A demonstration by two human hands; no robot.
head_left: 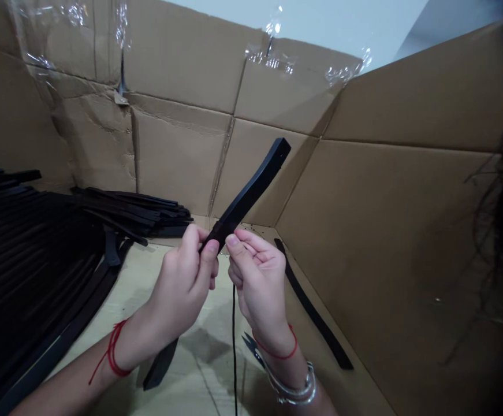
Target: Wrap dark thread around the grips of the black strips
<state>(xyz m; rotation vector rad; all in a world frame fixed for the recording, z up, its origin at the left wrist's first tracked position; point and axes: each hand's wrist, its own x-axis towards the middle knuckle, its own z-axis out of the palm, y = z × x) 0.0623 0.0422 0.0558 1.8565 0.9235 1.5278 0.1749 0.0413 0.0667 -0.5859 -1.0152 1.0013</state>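
A long, curved black strip (251, 190) slants across the middle of the head view, its upper end raised toward the far box wall. My left hand (186, 277) is closed around its middle, thumb on top, and hides part of it. The strip's lower end shows below my left wrist. My right hand (255, 271) is beside it, thumb and forefinger pinched together at the strip's edge. A thin black cord (234, 341) hangs straight down from under the right fingers; its upper end is hidden in them.
Many black strips (30, 248) are stacked at the left, with a smaller bundle (142, 211) behind. Another curved strip (316, 309) lies at the right. Dark-bladed snips (252, 348) are partly hidden under my right wrist. Taped cardboard walls (398, 231) enclose the pale work surface (147, 277).
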